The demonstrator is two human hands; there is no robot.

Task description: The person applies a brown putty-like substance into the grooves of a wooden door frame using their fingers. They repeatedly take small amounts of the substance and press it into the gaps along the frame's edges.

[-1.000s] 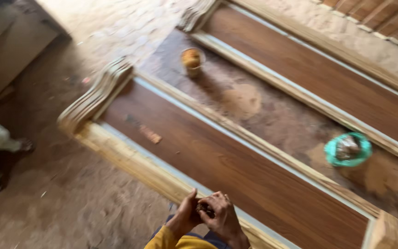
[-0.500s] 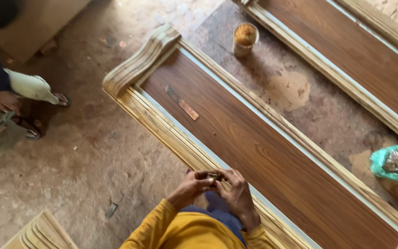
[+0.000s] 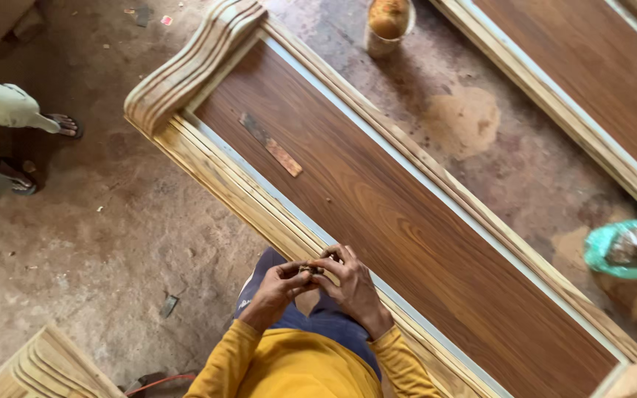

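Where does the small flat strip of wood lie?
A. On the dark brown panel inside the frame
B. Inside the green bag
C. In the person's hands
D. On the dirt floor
A: the strip of wood lies flat on the dark brown panel, far from both hands.

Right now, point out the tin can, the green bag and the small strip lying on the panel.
tin can (image 3: 387, 28), head view, on its rim.
green bag (image 3: 600, 253), head view, left edge.
small strip (image 3: 283, 157), head view, its lighter end.

Soft warm daylight, faint shadows, sharp.
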